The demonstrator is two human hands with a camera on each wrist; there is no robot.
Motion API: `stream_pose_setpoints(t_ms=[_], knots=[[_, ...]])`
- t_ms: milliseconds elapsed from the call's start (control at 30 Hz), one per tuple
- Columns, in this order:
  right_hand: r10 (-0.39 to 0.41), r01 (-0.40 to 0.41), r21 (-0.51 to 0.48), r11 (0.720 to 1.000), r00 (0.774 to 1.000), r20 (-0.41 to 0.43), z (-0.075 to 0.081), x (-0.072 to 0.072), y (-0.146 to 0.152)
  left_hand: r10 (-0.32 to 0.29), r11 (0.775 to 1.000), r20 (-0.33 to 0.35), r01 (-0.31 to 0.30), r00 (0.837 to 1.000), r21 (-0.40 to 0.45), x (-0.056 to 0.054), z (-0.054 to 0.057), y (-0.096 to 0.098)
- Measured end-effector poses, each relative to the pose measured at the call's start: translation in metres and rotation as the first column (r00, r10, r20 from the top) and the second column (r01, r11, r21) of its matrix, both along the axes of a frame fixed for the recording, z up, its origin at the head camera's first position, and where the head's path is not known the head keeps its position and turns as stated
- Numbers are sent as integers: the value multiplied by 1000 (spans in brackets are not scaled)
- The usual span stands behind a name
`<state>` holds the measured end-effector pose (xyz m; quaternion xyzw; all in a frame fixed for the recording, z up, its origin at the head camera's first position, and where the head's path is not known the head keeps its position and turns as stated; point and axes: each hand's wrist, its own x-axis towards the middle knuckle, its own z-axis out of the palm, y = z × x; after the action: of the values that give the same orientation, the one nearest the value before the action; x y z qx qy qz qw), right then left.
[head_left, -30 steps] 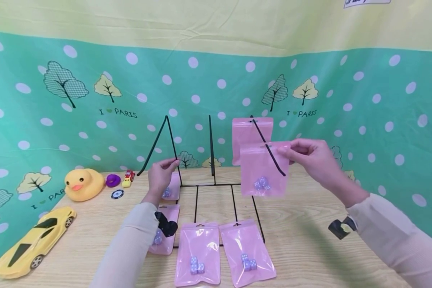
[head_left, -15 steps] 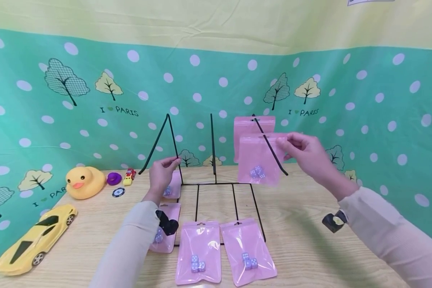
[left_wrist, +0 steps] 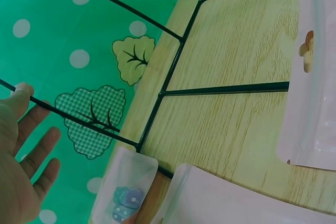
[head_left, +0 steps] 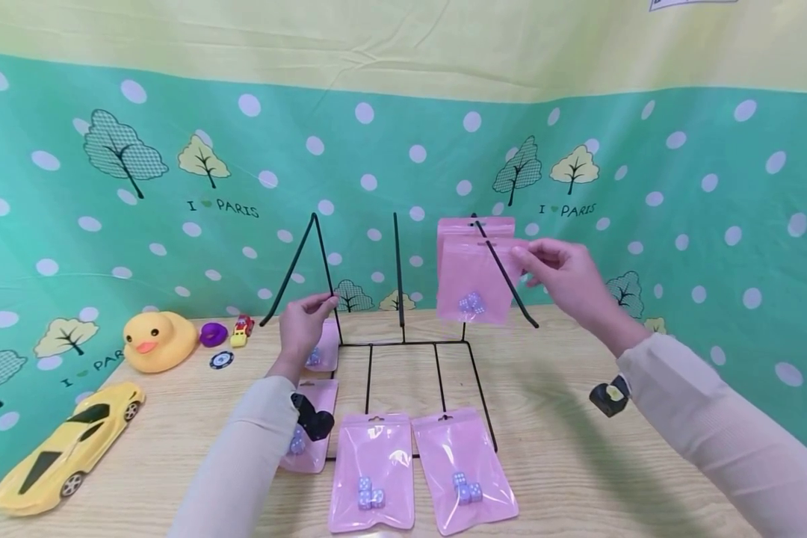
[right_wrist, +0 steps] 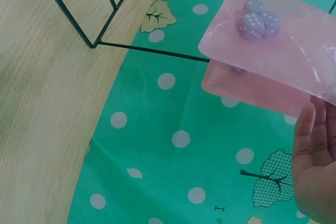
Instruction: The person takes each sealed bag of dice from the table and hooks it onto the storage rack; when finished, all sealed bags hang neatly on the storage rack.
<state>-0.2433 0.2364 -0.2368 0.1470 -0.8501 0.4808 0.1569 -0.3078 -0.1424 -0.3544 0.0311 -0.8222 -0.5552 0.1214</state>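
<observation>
In the head view, a black wire display rack (head_left: 437,343) stands on the wooden table. My left hand (head_left: 302,329) pinches its left upright between thumb and forefinger; the left wrist view shows the other fingers spread. A pink zip bag (head_left: 471,278) with dice in its lower part hangs on the right prong, which passes through its top hole. My right hand (head_left: 568,273) pinches that bag's upper right corner. Close behind it, another pink bag (head_left: 453,224) hangs on the same prong, mostly covered. The right wrist view shows the dice (right_wrist: 253,24) through the held bag.
Two pink bags of dice (head_left: 372,456) (head_left: 460,456) lie at the front, overlapping the rack's base. Two more (head_left: 319,396) (head_left: 326,336) lie left, partly behind my left arm. Further left are a yellow duck (head_left: 158,342), purple duck (head_left: 212,334), small car (head_left: 242,330), chip (head_left: 221,360) and yellow car (head_left: 70,448).
My right hand has moved the pink bag back and up along the right prong, closer to the bag behind it. My left hand has kept its hold on the upright.
</observation>
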Motion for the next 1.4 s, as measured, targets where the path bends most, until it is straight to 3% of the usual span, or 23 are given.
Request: stream_pose_setpoints(t_ms=[467, 733, 1100, 1400], knots=[[-102, 101, -38, 994, 995, -23, 2, -19, -2, -10, 1000, -11, 10, 1000, 0, 0, -3, -2], [-150, 150, -8, 989, 987, -61, 3, -29, -6, -2, 1000, -17, 2, 1000, -9, -2, -4, -2], [-237, 238, 0, 971, 968, -86, 4, -37, -12, -7, 1000, -46, 7, 999, -1, -4, -4, -2], [-246, 252, 48, 967, 963, -107, 3, -36, -13, -12, 1000, -32, 13, 999, 11, -3, -4, -3]])
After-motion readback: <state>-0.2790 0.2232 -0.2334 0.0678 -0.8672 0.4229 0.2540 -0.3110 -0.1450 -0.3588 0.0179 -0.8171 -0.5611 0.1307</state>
